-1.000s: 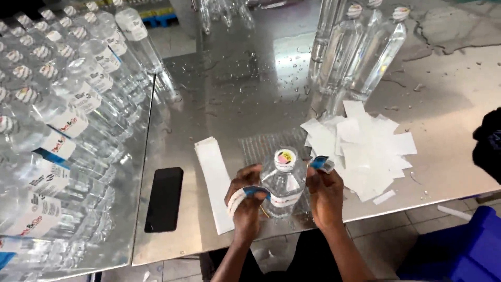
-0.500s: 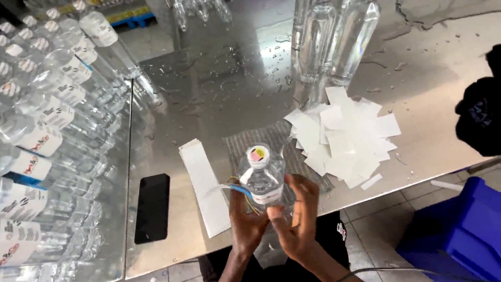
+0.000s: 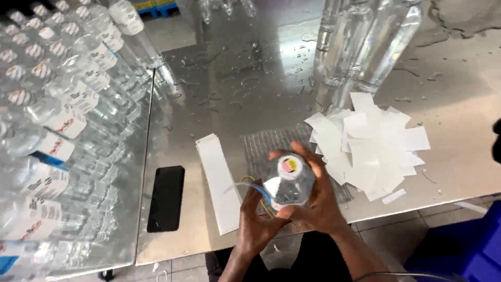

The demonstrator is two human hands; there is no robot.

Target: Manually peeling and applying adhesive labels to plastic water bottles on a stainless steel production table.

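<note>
A clear plastic water bottle (image 3: 290, 184) with a sealed white cap stands at the near edge of the steel table (image 3: 235, 94). My right hand (image 3: 319, 201) wraps around its far side and body. My left hand (image 3: 257, 219) presses the label band against its left side, where a blue and white strip of label sticks out. Both hands grip the bottle.
A heap of white backing papers (image 3: 370, 146) lies right of the bottle, a stack of white label strips (image 3: 219, 180) and a black phone (image 3: 166, 198) to its left. Several labelled bottles (image 3: 52, 130) fill the left side; unlabelled bottles (image 3: 365, 47) stand at the back. A blue crate (image 3: 459, 250) sits below right.
The loose label ends I held out on both sides are now wound onto the bottle. My right hand moved from the front of the bottle to wrap over its far side.
</note>
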